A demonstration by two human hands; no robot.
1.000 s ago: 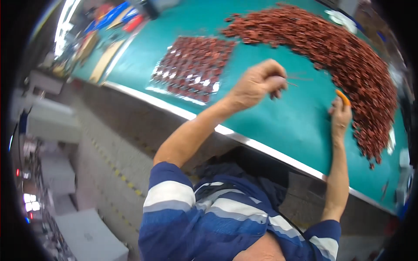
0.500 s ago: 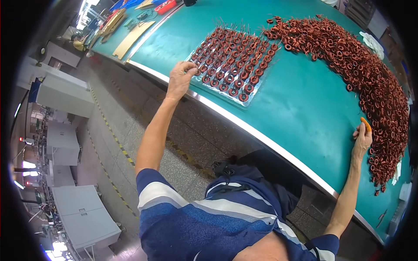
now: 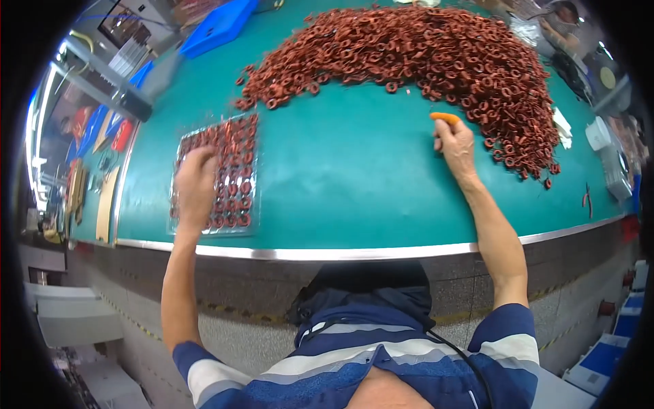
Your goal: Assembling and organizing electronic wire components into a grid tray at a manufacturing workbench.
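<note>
Over the left part of a clear plastic tray (image 3: 255,178) hovers my left hand (image 3: 196,178), smeared by motion so its fingers are unclear. Rows of reddish-brown wire-wound ring coils (image 3: 235,204) with upright wire ends fill much of that tray; my hand hides part of it. My right hand (image 3: 456,144) is above the green table, just left of a big heap of the same coils (image 3: 409,51). Its fingers are curled together, and an orange finger cot (image 3: 445,118) covers one fingertip. Whatever those fingers hold, if anything, is hidden.
The heap arcs across the table's far side and down the right. Pliers (image 3: 588,201) lie near the right end, by white containers (image 3: 599,134). A blue tray (image 3: 218,28) stands far left. A metal edge (image 3: 354,253) borders the green table (image 3: 354,198). Another person (image 3: 565,27) is at far right.
The view has swung round and levelled. My left hand has gone from the tray's edge to above its coils. My right hand remains by the heap, fingers still curled.
</note>
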